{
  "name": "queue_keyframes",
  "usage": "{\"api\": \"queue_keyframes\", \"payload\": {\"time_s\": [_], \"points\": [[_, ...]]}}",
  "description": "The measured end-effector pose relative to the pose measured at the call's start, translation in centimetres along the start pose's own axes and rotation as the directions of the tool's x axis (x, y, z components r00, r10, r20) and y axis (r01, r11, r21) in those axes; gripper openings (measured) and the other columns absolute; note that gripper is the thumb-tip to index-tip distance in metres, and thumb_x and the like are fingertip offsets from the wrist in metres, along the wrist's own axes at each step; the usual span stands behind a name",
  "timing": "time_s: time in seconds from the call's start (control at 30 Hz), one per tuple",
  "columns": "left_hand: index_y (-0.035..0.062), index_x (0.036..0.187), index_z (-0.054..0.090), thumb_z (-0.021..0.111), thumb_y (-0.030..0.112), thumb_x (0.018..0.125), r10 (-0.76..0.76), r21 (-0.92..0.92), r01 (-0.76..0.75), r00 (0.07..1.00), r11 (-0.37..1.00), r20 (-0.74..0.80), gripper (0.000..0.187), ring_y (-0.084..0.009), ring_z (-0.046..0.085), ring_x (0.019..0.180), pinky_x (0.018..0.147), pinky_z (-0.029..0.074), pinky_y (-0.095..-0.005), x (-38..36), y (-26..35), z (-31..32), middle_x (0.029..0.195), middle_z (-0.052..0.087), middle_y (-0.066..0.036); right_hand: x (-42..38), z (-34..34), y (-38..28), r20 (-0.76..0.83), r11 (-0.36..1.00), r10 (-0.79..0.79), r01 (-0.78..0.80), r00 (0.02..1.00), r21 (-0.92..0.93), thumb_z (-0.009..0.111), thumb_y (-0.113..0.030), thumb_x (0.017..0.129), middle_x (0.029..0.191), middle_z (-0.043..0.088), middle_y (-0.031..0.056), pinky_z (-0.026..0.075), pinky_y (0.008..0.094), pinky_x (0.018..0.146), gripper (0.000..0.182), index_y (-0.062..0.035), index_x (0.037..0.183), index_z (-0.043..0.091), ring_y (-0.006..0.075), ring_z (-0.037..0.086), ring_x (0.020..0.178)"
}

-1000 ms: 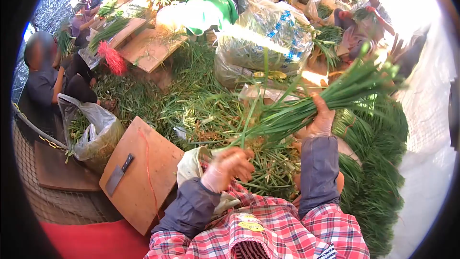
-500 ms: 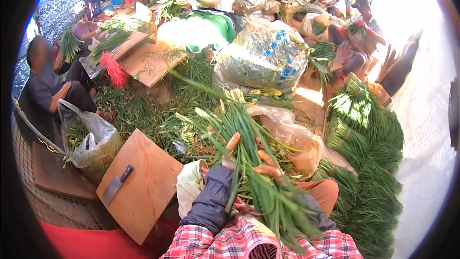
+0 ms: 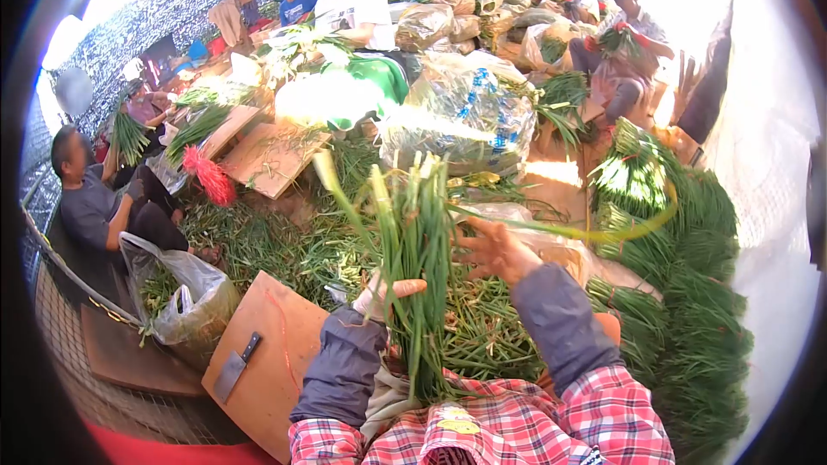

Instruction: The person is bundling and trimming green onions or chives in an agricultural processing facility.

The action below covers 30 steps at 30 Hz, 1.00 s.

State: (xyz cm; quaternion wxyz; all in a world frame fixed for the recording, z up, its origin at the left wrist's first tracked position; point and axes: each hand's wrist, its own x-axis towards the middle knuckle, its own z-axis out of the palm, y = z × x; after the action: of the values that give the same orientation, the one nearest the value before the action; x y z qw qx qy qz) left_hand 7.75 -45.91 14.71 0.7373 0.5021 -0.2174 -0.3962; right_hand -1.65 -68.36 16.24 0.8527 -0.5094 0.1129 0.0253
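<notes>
In my left hand is an upright bunch of green chives, pale stem ends at the top and leaves hanging to my lap. My fingers are wrapped round its middle, with the thumb across the front. Just right of the bunch, my right hand is open, fingers spread and pointing at the leaves. A long yellowish leaf, blurred, curves out to the right above that hand. One pale stalk leans away from the bunch on the left. Loose chives lie heaped behind my lap.
A cleaver lies on a wooden board at my left. Tied chive bundles are stacked along the right. Ahead stands a large stuffed plastic bag; trimmings cover the ground. Several people sit around, one person at far left.
The bunch has swung from slanting across my lap to upright. My right hand has come off it and opened to the right. A yellowish leaf now arcs to the right.
</notes>
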Motion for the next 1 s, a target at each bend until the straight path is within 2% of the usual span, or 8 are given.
{"api": "queue_keyframes", "payload": {"time_s": [0.03,0.1,0.27,0.4,0.5,0.67,0.8,1.0], "points": [[0.0026,0.120,0.050,0.064,0.009,0.076,0.053,0.188,-0.064,0.997,0.980,0.060,0.047,-0.0216,0.061,0.088,0.076,0.051,-0.0327,0.7,-1.7,-1.7,0.104,0.061,-0.011,1.1,0.7,-0.2,0.100,0.999,-0.027,0.024,0.995,0.033,0.042,-0.055,0.086,0.121,0.054,0.0097,0.044,0.0444,0.086,0.064,-0.0118,0.133,0.036,0.0256,0.054,0.106],[0.0031,0.121,0.048,0.062,0.014,0.079,-0.064,-0.080,0.068,0.997,0.995,0.054,0.046,-0.0217,0.061,0.087,0.074,0.051,-0.0327,0.1,-2.4,-1.3,0.103,0.061,-0.011,2.6,1.1,0.1,0.292,0.993,-0.089,0.061,0.952,0.104,0.051,-0.051,0.084,0.120,0.054,0.0074,0.046,0.0405,0.084,0.063,-0.0114,0.131,0.038,0.0219,0.055,0.106],[0.0042,0.125,0.043,0.057,0.022,0.083,-0.203,-0.338,0.236,0.970,0.911,0.132,0.048,-0.0208,0.061,0.087,0.074,0.052,-0.0336,0.3,-2.4,-1.2,0.106,0.060,-0.011,0.3,2.4,0.3,0.214,0.993,-0.073,0.050,0.974,0.111,0.077,-0.021,0.070,0.114,0.056,0.0027,0.044,0.0337,0.088,0.068,-0.0092,0.127,0.043,0.0169,0.054,0.105],[0.0013,0.120,0.050,0.055,0.026,0.086,-0.129,-0.434,0.123,0.992,0.893,0.017,0.042,-0.0211,0.060,0.093,0.081,0.049,-0.0327,0.8,-2.8,0.6,0.110,0.059,-0.011,0.8,2.9,4.6,0.188,0.972,-0.228,0.234,0.955,-0.007,0.081,-0.016,0.062,0.128,0.045,0.0041,0.028,0.0349,0.101,0.085,-0.0094,0.133,0.036,0.0196,0.041,0.119],[-0.0003,0.125,0.045,0.049,0.023,0.090,0.073,-0.057,-0.082,0.988,0.995,-0.135,0.042,-0.0209,0.057,0.102,0.086,0.045,-0.0309,2.3,-6.5,-2.6,0.116,0.057,-0.011,0.4,3.2,5.6,0.177,0.977,-0.204,0.211,0.963,-0.022,0.081,-0.014,0.062,0.126,0.047,0.0035,0.031,0.0345,0.100,0.081,-0.0097,0.131,0.038,0.0195,0.043,0.115],[0.0048,0.124,0.047,0.051,0.030,0.090,-0.047,-0.441,0.036,0.999,0.897,-0.013,0.043,-0.0192,0.058,0.097,0.085,0.046,-0.0319,2.1,-2.9,1.4,0.113,0.058,-0.009,0.0,4.4,6.7,0.122,0.977,-0.147,0.124,0.982,0.175,0.077,-0.009,0.067,0.118,0.052,0.0033,0.036,0.0332,0.096,0.069,-0.0095,0.127,0.042,0.0186,0.047,0.111],[0.0062,0.121,0.050,0.050,0.040,0.089,-0.204,-0.514,0.130,0.975,0.848,-0.091,0.046,-0.0182,0.059,0.095,0.082,0.048,-0.0345,1.7,-3.1,0.4,0.110,0.060,-0.007,0.6,4.0,6.8,-0.038,0.913,-0.006,0.021,0.999,0.408,0.071,-0.010,0.075,0.102,0.062,0.0082,0.053,0.0387,0.075,0.043,-0.0055,0.114,0.052,0.0220,0.061,0.087],[0.0060,0.127,0.041,0.060,0.035,0.081,-0.097,-0.321,0.143,0.983,0.936,0.156,0.058,-0.0222,0.057,0.099,0.082,0.049,-0.0389,-4.7,-6.4,0.0,0.114,0.056,-0.011,0.6,4.1,6.3,-0.073,0.860,0.021,0.019,0.997,0.510,0.062,-0.005,0.078,0.094,0.063,0.0114,0.055,0.0405,0.071,0.030,-0.0039,0.107,0.054,0.0240,0.063,0.081]]}}
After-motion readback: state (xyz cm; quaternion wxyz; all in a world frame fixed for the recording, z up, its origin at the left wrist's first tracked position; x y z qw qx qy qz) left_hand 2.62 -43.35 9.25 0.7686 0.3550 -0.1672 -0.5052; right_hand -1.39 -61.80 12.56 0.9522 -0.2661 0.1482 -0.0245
